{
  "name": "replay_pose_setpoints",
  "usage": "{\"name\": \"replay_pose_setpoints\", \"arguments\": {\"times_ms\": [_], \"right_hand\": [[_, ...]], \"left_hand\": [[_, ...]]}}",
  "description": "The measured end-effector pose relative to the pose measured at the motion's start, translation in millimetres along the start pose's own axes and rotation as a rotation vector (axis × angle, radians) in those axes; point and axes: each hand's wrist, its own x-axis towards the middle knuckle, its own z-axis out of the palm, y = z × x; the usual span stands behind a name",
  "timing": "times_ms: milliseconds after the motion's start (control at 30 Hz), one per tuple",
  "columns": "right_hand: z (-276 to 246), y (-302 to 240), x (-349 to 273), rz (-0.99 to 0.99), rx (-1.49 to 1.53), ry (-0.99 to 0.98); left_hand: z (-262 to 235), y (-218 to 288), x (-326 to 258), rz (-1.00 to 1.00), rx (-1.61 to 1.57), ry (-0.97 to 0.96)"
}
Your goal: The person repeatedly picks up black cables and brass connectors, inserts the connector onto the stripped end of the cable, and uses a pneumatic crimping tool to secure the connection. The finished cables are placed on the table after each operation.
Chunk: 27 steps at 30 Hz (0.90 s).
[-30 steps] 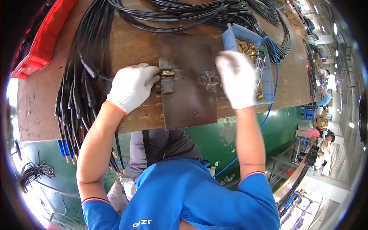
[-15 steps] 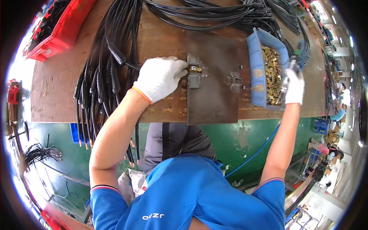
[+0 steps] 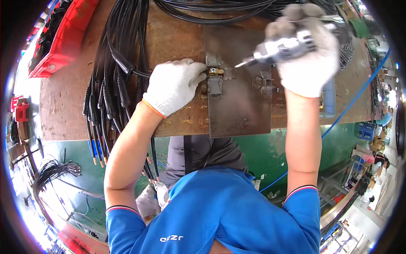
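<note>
My left hand, in a white knit glove, has its fingers closed round the end of a black cable. A small brass connector sits at those fingertips, in a metal holder on a dark steel plate. My right hand, gloved too and slightly blurred, grips a silver power screwdriver above the plate's right side. Its thin bit points left at the connector and is apart from it. The connector's inside is too small to make out.
A second metal holder stands on the plate. My right arm partly hides a blue bin. A black cable bundle lies left, ends hanging over the table edge. A red bin stands far left; a blue hose crosses at right.
My right hand has swung left with the screwdriver, from over the blue bin of brass parts to above the plate. My left hand stays at the connector.
</note>
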Motion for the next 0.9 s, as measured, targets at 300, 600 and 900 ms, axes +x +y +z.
{"name": "replay_pose_setpoints", "arguments": {"times_ms": [300,600,900], "right_hand": [[7,67,-8,0.056,0.083,-0.035],[16,58,14,0.160,-0.192,-0.432],[14,69,13,0.240,-0.286,-0.563]], "left_hand": [[0,1,1,-0.001,0.000,-0.008],[0,1,1,0.003,0.003,-0.009],[0,0,0,0.030,0.054,0.031]]}}
